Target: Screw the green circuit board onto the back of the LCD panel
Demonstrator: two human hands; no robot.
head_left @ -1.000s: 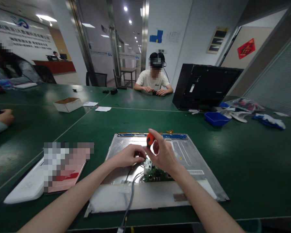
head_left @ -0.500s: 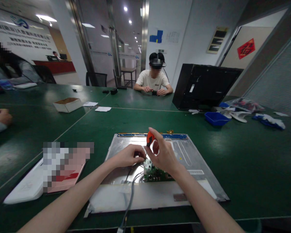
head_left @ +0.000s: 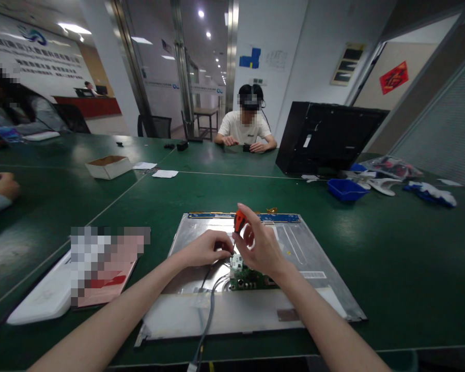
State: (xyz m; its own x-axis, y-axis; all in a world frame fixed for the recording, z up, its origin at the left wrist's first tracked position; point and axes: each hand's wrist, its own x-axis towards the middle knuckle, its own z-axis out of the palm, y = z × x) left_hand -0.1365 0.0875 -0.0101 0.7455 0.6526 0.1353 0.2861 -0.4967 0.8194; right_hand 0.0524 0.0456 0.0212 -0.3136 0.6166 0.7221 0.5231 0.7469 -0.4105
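With right hand (head_left: 262, 247) pinched, grips a likely light, stiff screwdriver (head_left: 237, 226) best held by its handle (head_left: 239, 218), with left hand (head_left: 208, 248) curled beside a circuit board (head_left: 251, 280), any hold unclear.

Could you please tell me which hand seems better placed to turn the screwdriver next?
Probably the right hand: it holds the screwdriver by its handle, above the circuit board. The left hand is lower, by the board's corner; what it holds is unclear.
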